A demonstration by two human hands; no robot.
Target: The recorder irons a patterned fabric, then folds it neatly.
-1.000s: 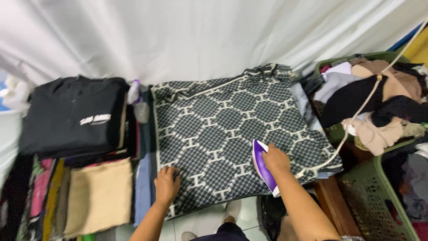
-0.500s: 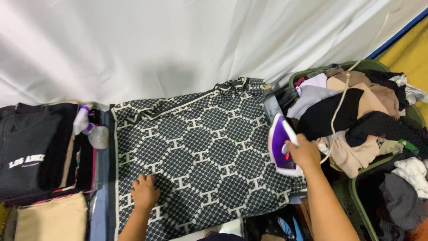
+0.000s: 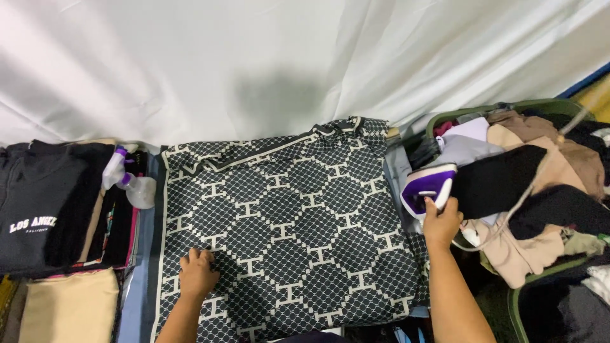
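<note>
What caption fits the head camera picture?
Right hand lifts purple iron; left hand presses patterned cloth.

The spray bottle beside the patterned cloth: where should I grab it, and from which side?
Probably grip the spray bottle around its narrow purple-and-white neck, coming from above. It lies tipped between the stack of folded clothes and the patterned cloth, so its sides look crowded, and the clear rounded body seems wider to wrap. The left hand, flat on the cloth, is nearest.

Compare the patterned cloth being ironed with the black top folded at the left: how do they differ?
The patterned cloth lies spread flat; the black top is folded on a stack. The cloth carries a repeating white lattice all over; the top is plain with one small white print. The left hand presses the cloth; nothing touches the top. Both are dark fabric.
</note>
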